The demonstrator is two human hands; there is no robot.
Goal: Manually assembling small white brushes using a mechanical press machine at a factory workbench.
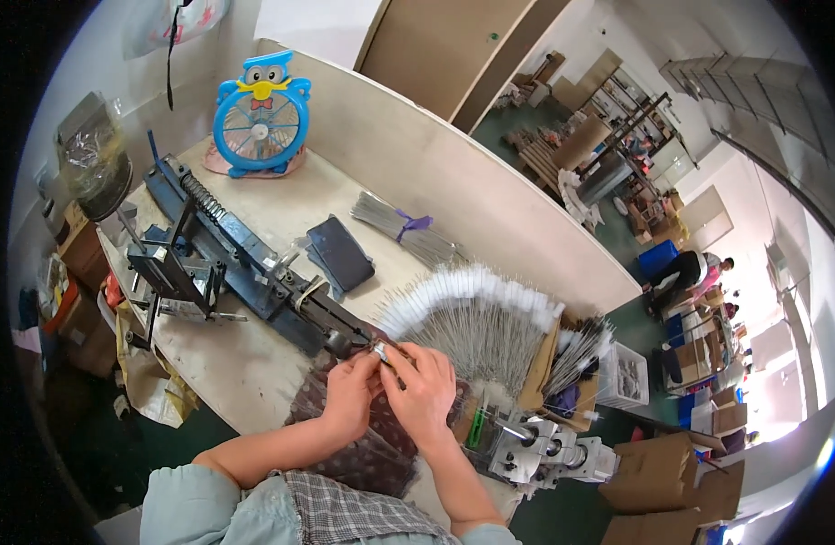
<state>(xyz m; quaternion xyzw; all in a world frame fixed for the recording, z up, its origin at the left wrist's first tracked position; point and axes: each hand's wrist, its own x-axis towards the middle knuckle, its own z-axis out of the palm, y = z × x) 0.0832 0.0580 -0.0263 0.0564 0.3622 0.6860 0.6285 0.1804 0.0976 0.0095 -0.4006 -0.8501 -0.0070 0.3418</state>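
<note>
— Metal piece (381,350), small, pinched betw. left hand (352,392) & right hand (424,392), close to press (245,263) nose on table (254,363).
— Why both?
— Prob. to steady it. White-tipped wires (476,309) fanned near, easy reach.

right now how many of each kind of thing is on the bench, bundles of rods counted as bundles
blue owl-shaped fan: 1
dark phone: 1
long metal hand press: 1
tied bundle of plain rods: 1
fanned spread of white-tipped rods: 1
total: 5
</note>
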